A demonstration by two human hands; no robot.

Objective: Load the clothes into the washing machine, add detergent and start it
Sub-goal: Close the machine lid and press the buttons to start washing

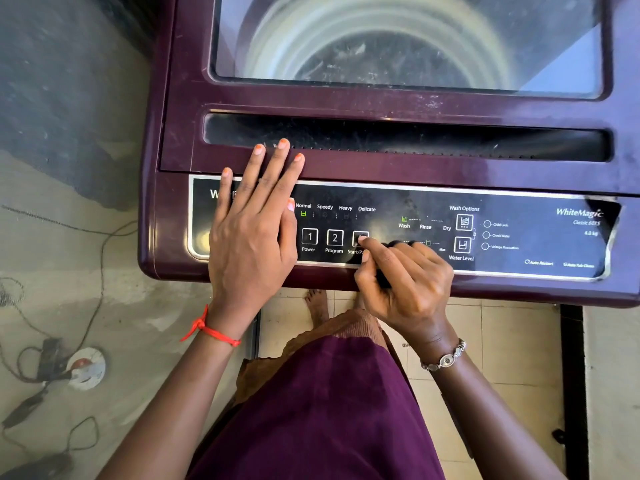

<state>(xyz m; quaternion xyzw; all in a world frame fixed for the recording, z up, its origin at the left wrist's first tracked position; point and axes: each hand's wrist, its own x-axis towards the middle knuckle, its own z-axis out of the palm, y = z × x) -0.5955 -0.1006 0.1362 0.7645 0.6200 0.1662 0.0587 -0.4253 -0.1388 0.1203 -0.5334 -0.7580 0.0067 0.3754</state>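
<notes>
A maroon top-loading washing machine (180, 98) fills the upper view, its glass lid (398, 39) closed over the drum. The black control panel (519, 237) runs along the front edge, with green lights lit under Normal and by Wash. My left hand (249, 233) lies flat and open on the panel's left end, fingers reaching onto the lid's edge. My right hand (405, 282) is curled, its index fingertip touching the Start/Pause button (356, 237). The Power button (309, 236) and Program button (334, 238) sit between the hands. What the drum holds is blurred.
A grey concrete floor lies at the left with a loose cable (100, 258) and a round white socket (86, 367). Pale floor tiles (502, 341) and my bare foot (317, 304) show below the machine. A dark upright frame (573, 375) stands at the right.
</notes>
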